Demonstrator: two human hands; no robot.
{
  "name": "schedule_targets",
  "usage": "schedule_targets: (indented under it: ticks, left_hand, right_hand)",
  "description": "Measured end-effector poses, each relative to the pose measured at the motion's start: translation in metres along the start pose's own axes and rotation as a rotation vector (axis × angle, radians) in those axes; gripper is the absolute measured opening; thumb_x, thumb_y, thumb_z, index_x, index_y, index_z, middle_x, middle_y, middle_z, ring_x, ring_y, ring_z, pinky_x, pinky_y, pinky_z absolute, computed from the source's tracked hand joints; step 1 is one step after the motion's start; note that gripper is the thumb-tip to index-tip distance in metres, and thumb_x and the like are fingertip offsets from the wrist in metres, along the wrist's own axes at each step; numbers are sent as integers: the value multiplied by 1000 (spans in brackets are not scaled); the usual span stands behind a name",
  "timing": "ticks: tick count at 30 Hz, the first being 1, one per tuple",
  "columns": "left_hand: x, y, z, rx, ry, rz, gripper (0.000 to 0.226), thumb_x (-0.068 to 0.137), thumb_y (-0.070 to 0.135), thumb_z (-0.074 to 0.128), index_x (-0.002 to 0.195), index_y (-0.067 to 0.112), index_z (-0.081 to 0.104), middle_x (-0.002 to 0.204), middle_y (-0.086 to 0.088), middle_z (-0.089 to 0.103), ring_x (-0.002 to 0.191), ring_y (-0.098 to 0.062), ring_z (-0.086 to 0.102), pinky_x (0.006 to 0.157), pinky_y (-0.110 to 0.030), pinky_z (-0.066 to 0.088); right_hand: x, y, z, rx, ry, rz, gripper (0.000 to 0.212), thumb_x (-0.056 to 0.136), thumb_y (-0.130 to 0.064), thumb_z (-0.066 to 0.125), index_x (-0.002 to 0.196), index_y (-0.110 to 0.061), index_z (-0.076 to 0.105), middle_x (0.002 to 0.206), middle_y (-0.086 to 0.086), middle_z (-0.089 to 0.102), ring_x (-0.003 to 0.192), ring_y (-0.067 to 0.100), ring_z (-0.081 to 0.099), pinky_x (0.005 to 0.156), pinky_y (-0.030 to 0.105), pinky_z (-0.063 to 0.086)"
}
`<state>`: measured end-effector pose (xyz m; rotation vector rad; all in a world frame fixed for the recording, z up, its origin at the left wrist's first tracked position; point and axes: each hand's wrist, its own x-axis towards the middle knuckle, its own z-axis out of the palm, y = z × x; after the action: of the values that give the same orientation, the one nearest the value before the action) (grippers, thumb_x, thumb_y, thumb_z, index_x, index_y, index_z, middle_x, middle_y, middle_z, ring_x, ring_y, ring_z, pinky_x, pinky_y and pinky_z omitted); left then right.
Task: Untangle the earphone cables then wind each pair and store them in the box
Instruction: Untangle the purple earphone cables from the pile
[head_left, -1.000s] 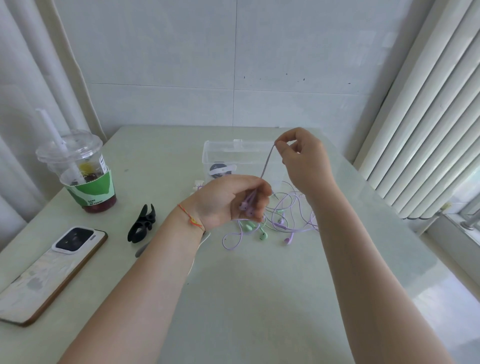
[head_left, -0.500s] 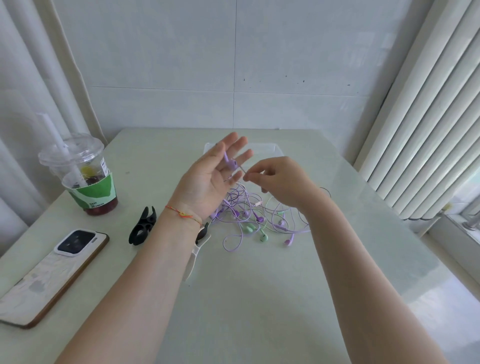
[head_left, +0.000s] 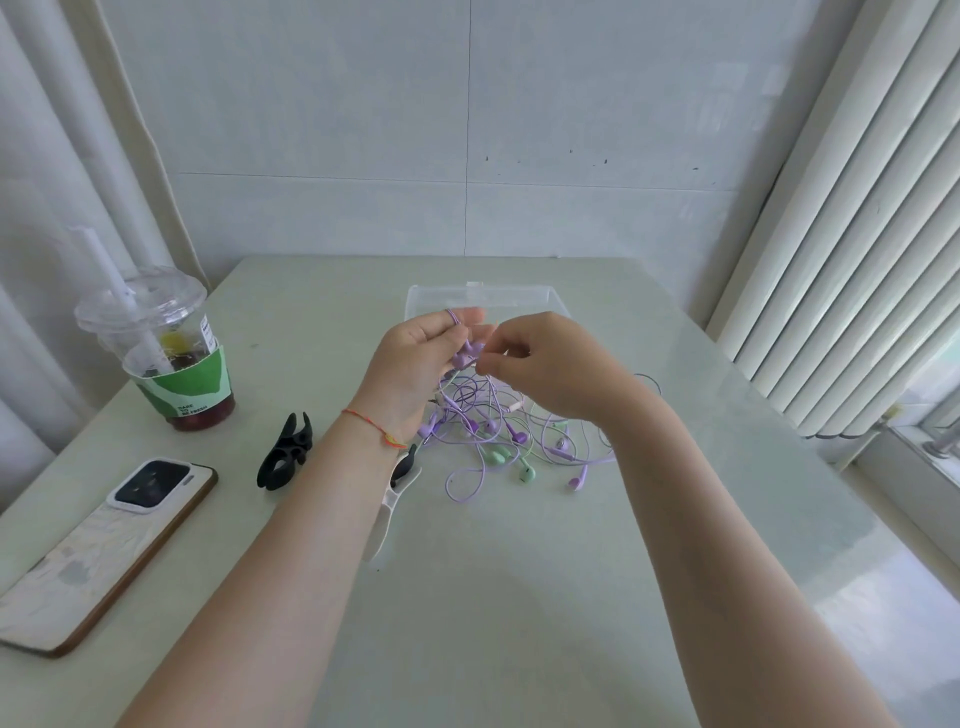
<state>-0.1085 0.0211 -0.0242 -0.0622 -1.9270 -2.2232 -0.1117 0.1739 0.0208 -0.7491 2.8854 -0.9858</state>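
Both hands are hovering above the pale green table (head_left: 467, 597), close together over a heap of tangled earphones. The left hand (head_left: 415, 364) is turned palm up with its fingers fairly straight, and a purple cable (head_left: 453, 315) is looping around the tip of one of them while a pair of purple earbuds (head_left: 465, 357) is resting against the palm side. The right hand (head_left: 550, 369) is pinching the same cable between thumb and forefinger, right next to the left fingers, its other fingers curling in. Below the hands the rest of the tangle (head_left: 498, 431) is lying on the table, purple strands mixing with a green pair (head_left: 511, 460). The clear plastic box (head_left: 478, 299) is sitting open just behind the hands, toward the wall. Off to the left a black clip (head_left: 285, 452) is lying on the table, with a phone (head_left: 104, 551) face down nearer the edge and an iced drink cup (head_left: 166, 353) with a straw standing behind it. A white clip (head_left: 387, 506) is peeking out from under the left forearm.
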Motion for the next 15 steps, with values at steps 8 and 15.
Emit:
schedule_targets:
  ticks: [8,15]
  left_hand:
    - [-1,1,0,70,-97,-107,23,99,-1,44,102,2,67,84,-8,72,88,-24,66,95,-38,47]
    - [2,11,-5,-227,145,-161,24,98,1,41,99,8,64,86,-5,74,81,-19,73,71,-26,53]
  right_hand:
    - [0,5,-11,13,82,16,13,90,-26,60,88,-17,69,58,-11,45,51,4,40,48,16,28]
    - [-8,4,-20,6,-31,8,8,86,-22,61,82,-23,68,55,-12,49,43,0,43,41,9,30]
